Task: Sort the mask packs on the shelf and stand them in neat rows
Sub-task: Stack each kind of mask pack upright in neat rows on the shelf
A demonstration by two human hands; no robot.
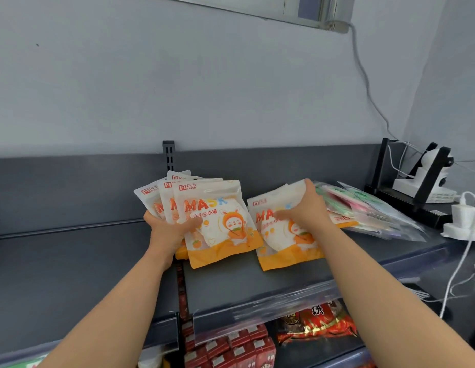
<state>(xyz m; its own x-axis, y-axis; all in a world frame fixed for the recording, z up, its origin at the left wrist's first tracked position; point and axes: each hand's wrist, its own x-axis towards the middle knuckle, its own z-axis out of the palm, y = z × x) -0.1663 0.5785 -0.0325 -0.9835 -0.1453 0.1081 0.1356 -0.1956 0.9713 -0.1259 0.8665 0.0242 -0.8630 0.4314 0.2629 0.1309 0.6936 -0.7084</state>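
Note:
My left hand (170, 227) grips a fanned bunch of several orange-and-white mask packs (217, 224), thumb across the front pack, their lower edges near the dark grey shelf (85, 261). To the right, my right hand (305, 208) holds another orange mask pack (287, 243), thumb on its front and fingers over its top edge; this pack leans back against a slanting heap of green and pink mask packs (369, 213) lying on the shelf.
The shelf's back panel (71, 187) rises behind the packs. At the right stand a black bracket with a white camera (427, 176) and a white power strip with cables (462, 224). Red snack packets (313, 325) fill the lower shelf.

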